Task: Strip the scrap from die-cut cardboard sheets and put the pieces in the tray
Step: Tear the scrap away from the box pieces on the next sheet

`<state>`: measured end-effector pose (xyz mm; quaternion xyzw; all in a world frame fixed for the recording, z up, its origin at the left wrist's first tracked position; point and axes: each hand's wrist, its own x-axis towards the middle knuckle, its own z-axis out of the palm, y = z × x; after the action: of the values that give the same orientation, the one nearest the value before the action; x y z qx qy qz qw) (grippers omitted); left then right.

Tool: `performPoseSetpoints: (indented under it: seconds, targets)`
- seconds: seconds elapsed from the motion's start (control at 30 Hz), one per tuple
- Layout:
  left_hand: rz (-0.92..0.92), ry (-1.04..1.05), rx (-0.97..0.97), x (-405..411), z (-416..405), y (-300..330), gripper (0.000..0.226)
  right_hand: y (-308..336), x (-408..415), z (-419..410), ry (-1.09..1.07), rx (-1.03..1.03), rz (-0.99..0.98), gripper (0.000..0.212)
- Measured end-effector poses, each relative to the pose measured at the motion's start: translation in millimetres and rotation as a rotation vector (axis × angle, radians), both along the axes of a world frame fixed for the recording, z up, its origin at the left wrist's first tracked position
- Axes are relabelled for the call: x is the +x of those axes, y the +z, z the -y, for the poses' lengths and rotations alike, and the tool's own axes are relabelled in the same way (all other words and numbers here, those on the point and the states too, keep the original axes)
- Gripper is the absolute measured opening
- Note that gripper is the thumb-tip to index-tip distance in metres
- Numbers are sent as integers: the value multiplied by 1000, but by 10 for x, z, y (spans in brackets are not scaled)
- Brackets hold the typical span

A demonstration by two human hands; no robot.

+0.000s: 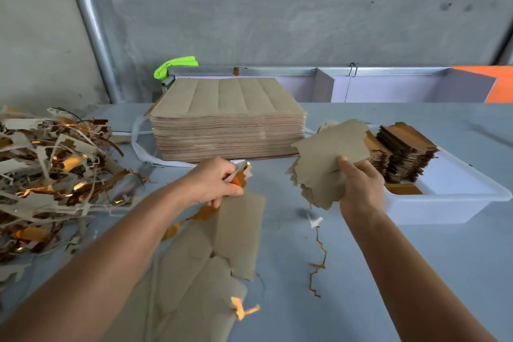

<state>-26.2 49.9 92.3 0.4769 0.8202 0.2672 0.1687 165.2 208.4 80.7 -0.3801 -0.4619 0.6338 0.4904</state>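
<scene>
My right hand (361, 186) grips a bundle of brown die-cut pieces (330, 155), held above the table just left of the white tray (444, 203). The tray holds stacks of finished pieces (405, 153) with gold faces. My left hand (216, 183) is closed on a gold-and-grey scrap strip (241, 175) at the top edge of a die-cut sheet (222, 253) that lies grey side up near the front of the table. A tall stack of uncut-looking sheets (230, 122) stands at the middle back.
A big heap of gold and grey scrap strips (52, 175) covers the left of the table. A thin zigzag scrap (319, 261) lies between my arms. A metal rail and purple panels (361, 83) run behind the table, with a green cloth (175, 65) at their left end.
</scene>
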Motion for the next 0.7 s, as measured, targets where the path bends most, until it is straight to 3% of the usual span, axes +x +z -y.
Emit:
performPoseSetpoints:
  seconds: [0.13,0.2,0.33,0.43,0.6,0.7]
  targets:
    - [160,-72,92,169,-116,-94,19,30,-243,114,13,-147,-283,25]
    - [304,-66,146,218,-167,-114,28,40,-374,145,13,-187,-388,30]
    - [489,-56,150,217,-239,-93,36,2,-597,244,76,-238,-495,33]
    - [552,-38,122,195,-242,-101,19,-65,-731,337,123,-307,-556,32]
    - [580,112,104,110,-180,-134,17,-86,-685,314,84,-346,-489,29]
    - [495,189,124,64,-147,-102,19,-58,-513,139,-98,-204,-253,23]
